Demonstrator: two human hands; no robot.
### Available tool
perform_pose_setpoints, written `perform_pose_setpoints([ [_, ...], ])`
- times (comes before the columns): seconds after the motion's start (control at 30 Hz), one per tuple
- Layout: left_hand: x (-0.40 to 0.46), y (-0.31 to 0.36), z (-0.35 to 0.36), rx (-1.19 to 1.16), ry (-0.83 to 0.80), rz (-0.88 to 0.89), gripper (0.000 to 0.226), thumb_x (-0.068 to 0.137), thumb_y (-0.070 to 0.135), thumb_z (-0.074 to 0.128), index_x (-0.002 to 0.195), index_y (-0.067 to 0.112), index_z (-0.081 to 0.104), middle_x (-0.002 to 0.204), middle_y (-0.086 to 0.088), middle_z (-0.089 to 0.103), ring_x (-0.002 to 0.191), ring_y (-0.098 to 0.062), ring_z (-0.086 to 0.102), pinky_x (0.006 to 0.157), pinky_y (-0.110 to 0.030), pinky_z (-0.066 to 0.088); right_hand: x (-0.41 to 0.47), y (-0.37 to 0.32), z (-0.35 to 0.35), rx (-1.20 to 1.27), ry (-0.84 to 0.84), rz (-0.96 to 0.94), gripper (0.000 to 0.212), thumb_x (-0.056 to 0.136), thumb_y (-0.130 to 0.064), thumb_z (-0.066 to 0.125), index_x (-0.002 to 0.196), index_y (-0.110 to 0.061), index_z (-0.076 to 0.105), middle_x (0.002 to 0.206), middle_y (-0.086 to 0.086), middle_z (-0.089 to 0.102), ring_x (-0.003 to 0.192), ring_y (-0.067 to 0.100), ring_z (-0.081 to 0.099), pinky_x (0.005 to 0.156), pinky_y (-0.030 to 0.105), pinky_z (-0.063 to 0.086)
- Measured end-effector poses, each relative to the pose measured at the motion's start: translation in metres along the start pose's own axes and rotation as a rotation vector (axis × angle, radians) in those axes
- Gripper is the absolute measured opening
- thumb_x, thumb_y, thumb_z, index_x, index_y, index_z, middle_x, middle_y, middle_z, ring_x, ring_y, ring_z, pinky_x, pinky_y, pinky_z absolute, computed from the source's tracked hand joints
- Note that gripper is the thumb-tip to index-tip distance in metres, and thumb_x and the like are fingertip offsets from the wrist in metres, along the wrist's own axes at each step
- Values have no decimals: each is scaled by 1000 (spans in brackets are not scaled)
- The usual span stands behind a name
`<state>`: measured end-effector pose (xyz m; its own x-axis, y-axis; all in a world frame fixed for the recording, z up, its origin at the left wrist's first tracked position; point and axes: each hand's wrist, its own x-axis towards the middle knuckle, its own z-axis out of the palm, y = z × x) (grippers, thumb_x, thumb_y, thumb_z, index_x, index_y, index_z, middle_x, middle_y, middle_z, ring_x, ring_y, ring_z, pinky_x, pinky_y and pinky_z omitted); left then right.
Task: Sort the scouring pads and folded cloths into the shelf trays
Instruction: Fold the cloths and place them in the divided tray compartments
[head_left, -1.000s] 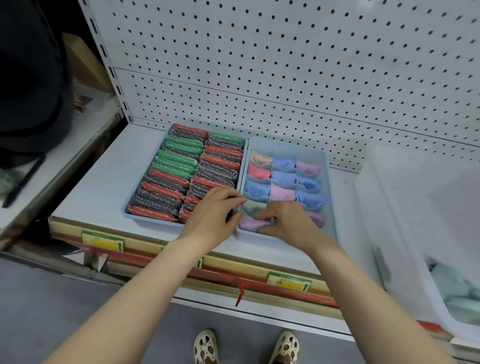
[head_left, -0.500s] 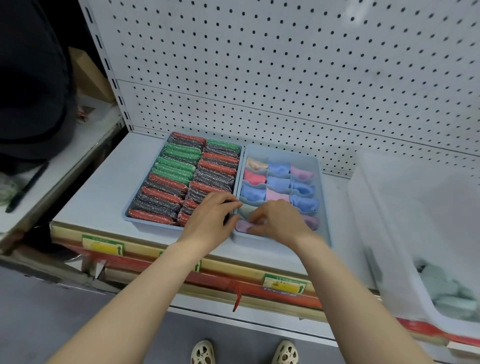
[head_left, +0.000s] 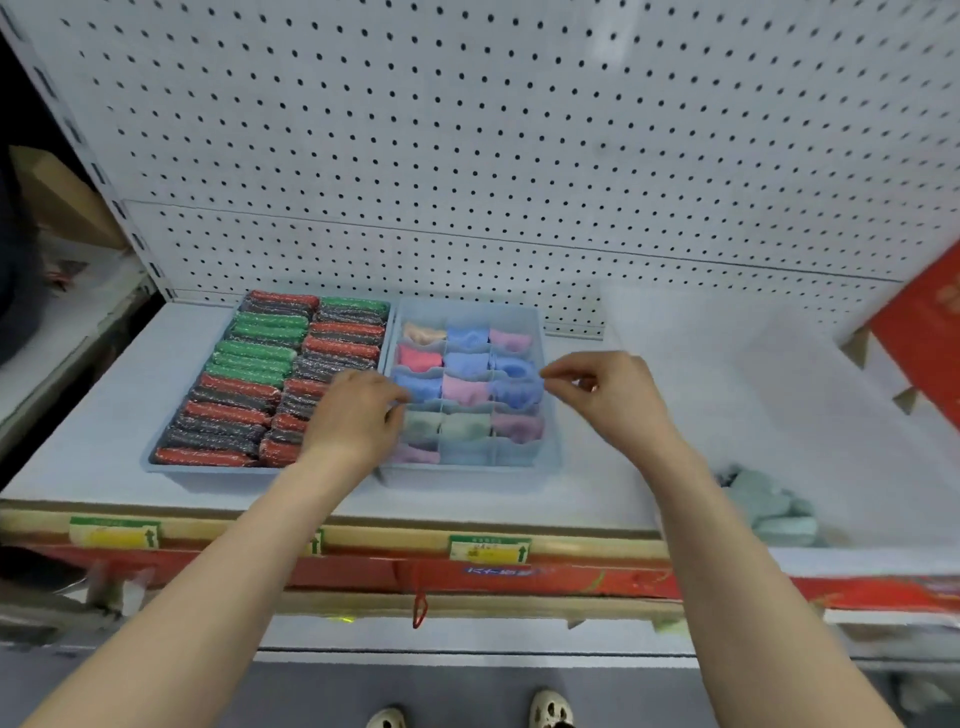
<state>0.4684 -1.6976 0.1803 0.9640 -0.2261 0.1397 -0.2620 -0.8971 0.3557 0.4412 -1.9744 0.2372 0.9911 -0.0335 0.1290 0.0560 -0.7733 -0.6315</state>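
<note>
Two hands over cloth tray (head_left: 551, 457): left hand (head_left: 358, 421) loosely curled, right hand (head_left: 613, 395) pinching, contents unclear

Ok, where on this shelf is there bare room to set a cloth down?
Bare shelf lies left of the pad tray, and a strip runs along the front edge. The divided tray has two empty front cells beside the lilac cloth. Both hands crowd the trays' middle.

Pad tray (head_left: 171, 464) left, cloth tray (head_left: 551, 457) touching right, both on shelf (head_left: 104, 415) before pegboard (head_left: 519, 156).
</note>
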Motion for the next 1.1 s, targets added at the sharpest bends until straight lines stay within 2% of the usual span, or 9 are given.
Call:
perform_pose_setpoints([
  [0.1, 19, 49, 0, -53, 27, 22, 25, 94, 19, 57, 115, 20, 71, 123, -5, 66, 116, -30, 55, 94, -38, 43, -13, 44, -71, -33, 151, 107, 11, 82, -16, 71, 84, -24, 77, 70, -12, 73, 69, -2, 65, 66, 12, 44],
  [0.17, 31, 92, 4, -133, 35, 54, 25, 93, 16, 58, 114, 19, 72, 123, -5, 66, 116, -28, 57, 92, -35, 43, -21, 77, -107, -184, 68, 274, 10, 80, -16, 73, 85, -24, 76, 74, -8, 73, 77, 10, 68, 71, 24, 48],
  [0.3, 46, 170, 20, -242, 30, 181, 23, 92, 16, 60, 111, 17, 72, 119, -4, 67, 111, -27, 59, 90, -35, 45, -37, 121, -117, -622, -643, 445, 44, 80, -26, 77, 122, -27, 63, 119, -5, 65, 109, 18, 61, 93, 32, 51],
  [0.37, 48, 200, 30, -300, 41, 234, 21, 91, 16, 62, 109, 16, 72, 117, -4, 67, 110, -25, 60, 94, -33, 44, -42, 133, -110, -709, -789, 373, 37, 80, -24, 76, 116, -24, 69, 122, -3, 65, 108, 19, 62, 80, 27, 54],
  [0.43, 49, 224, 39, -310, 31, 274, 22, 90, 16, 63, 110, 17, 72, 117, -2, 67, 112, -24, 60, 98, -36, 44, -40, 142, -113, -635, -724, 344, 22, 80, -19, 75, 102, -21, 73, 110, 1, 70, 99, 20, 65, 64, 23, 51],
  [0.6, 53, 260, 54, -415, -28, 251, 29, 89, 23, 65, 118, 26, 67, 123, 4, 62, 109, -17, 58, 97, -35, 47, -21, 146, -160, -307, -421, 130, 8, 79, -18, 75, 80, -25, 72, 77, -3, 68, 71, 9, 60, 56, 12, 42],
  [0.77, 54, 281, 50, -681, -238, 207, 49, 82, 36, 73, 128, 40, 56, 125, 18, 61, 115, -1, 55, 100, -26, 45, -6, 125, -202, 258, -294, 8, 11, 83, -9, 74, 80, -19, 72, 72, 8, 66, 60, 8, 51, 57, 19, 45],
  [0.93, 60, 288, 34, -848, -49, 110, 9, 77, 35, 67, 85, 31, 68, 77, 8, 67, 71, -8, 57, 71, -32, 46, 8, 113, -217, 451, -163, -106, 14, 87, 3, 67, 87, -10, 72, 73, -1, 70, 55, 4, 54, 56, 17, 47],
  [1.1, 68, 271, 10, -927, 36, 4, 23, 95, 15, 58, 86, 31, 72, 89, 4, 75, 88, -22, 69, 86, -46, 56, 22, 113, -223, 452, 88, -66, 22, 91, 0, 60, 84, -21, 67, 72, -2, 67, 58, 10, 56, 60, 21, 49],
])
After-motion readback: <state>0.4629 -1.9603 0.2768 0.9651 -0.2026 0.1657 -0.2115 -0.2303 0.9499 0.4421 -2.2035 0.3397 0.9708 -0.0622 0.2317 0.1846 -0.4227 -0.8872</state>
